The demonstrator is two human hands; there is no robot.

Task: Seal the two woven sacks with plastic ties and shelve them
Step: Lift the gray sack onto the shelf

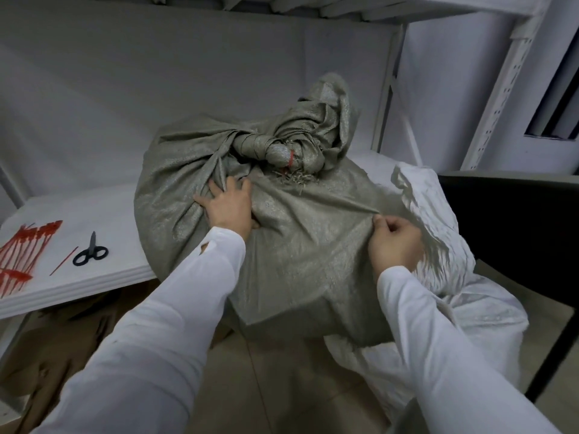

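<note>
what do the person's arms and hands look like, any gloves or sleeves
Both arms wear long white sleeves down to the wrists. The left sleeve has a small tear near its cuff; the right sleeve shows none. The left hand and right hand are bare: no gloves, and no watch or ring shows.

Black-handled scissors (91, 250) lying closed, brown cardboard (62, 346) low on the left, dark chair (513, 227) at right.

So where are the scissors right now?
In the head view, the black scissors lie on the white shelf at the left, between the bundle of red plastic ties and the grey woven sack, a single loose tie just beside them.
</note>
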